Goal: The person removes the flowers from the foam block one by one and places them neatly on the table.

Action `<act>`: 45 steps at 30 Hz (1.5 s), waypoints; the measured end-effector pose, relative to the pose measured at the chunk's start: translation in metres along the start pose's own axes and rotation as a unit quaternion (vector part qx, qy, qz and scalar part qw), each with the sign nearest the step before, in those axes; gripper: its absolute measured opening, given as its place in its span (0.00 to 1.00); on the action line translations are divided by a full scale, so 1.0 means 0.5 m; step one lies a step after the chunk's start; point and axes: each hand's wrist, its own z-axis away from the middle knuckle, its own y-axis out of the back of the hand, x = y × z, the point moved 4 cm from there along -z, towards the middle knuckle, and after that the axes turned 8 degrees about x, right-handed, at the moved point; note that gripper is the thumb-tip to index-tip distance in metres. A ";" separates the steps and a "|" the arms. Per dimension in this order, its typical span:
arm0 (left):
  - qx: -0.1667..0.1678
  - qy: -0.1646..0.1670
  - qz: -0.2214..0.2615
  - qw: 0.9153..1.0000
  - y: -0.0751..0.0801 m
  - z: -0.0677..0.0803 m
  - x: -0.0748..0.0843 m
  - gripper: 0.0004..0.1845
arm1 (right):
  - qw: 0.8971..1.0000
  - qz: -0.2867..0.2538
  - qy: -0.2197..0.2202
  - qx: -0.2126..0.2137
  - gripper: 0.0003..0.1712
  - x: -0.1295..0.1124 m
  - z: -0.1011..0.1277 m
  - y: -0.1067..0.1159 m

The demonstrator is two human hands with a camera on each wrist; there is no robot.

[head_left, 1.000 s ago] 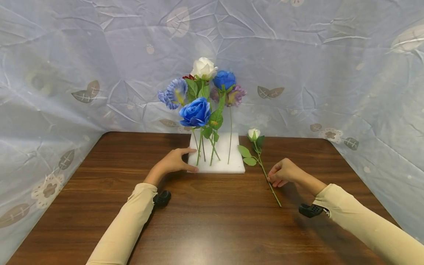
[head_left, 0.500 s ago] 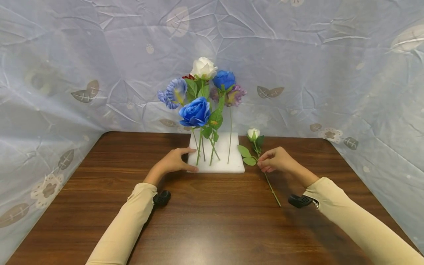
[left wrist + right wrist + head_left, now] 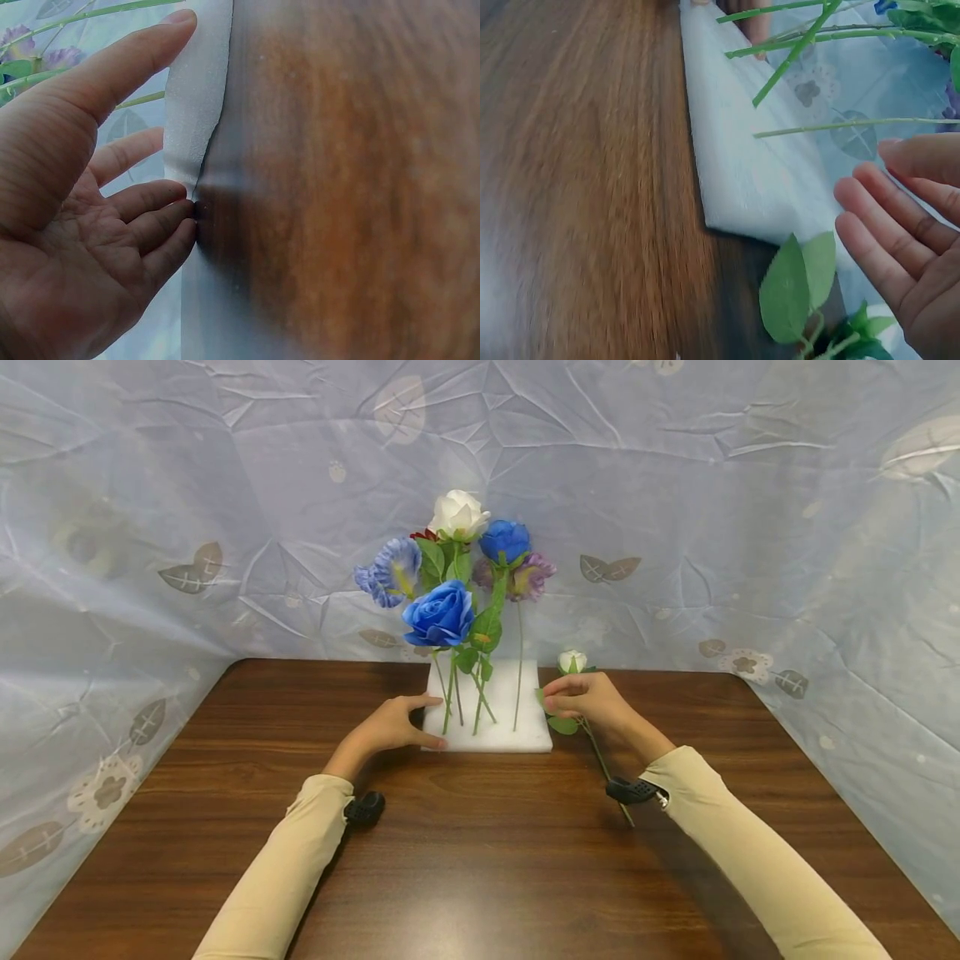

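My left hand [image 3: 386,725] rests at the left edge of a white foam block [image 3: 517,741], its thumb and fingers spread and touching it. Several artificial flowers stand in the foam, among them a blue rose [image 3: 441,614], a white rose [image 3: 459,516] and a purple flower [image 3: 532,577]. Just past the foam's right edge is my right hand [image 3: 596,703], over a second white rose [image 3: 572,661] lying on the table. Its fingers hold nothing in the right wrist view, where the lying rose's green leaves [image 3: 786,292] show below them. In the head view the hand hides part of its stem.
The dark wooden table [image 3: 450,860] extends in front of the foam. A pale blue curtain [image 3: 300,485] with leaf patterns encloses the back and sides. Black wrist devices show below both sleeves, the right one [image 3: 632,791] covering part of the lying stem.
My right hand has moved left and away from me, from the lying rose's lower stem to beside the foam. The rose stays in place, and my left hand has not visibly moved.
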 end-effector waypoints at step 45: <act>-0.004 0.001 -0.006 1.000 0.002 0.001 0.004 0.47 | 0.988 -0.141 -0.033 -0.045 0.23 0.016 -0.064 -0.100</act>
